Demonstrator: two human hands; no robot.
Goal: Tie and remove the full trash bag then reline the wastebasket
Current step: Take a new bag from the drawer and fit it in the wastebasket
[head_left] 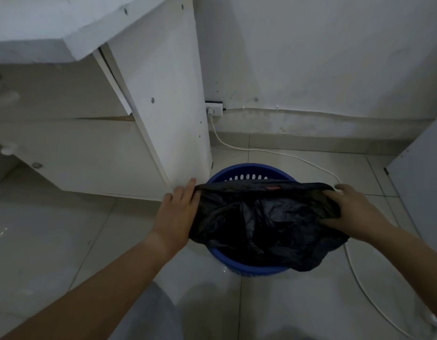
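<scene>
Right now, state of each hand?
Left hand: pinches the black trash bag at its rim, thumb hidden.
Right hand: grips the bag's opposite edge.

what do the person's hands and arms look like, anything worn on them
The left hand and right hand are bare: no gloves, rings, watch or bracelet visible. Both forearms are uncovered to the frame edge, with no sleeve in view.

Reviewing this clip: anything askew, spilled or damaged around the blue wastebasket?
Nothing looks spilled. The black bag is only half seated: left hand and right hand stretch its mouth, leaving the far rim of the blue wastebasket bare. A white cable trails loose across the floor beside it.
</scene>
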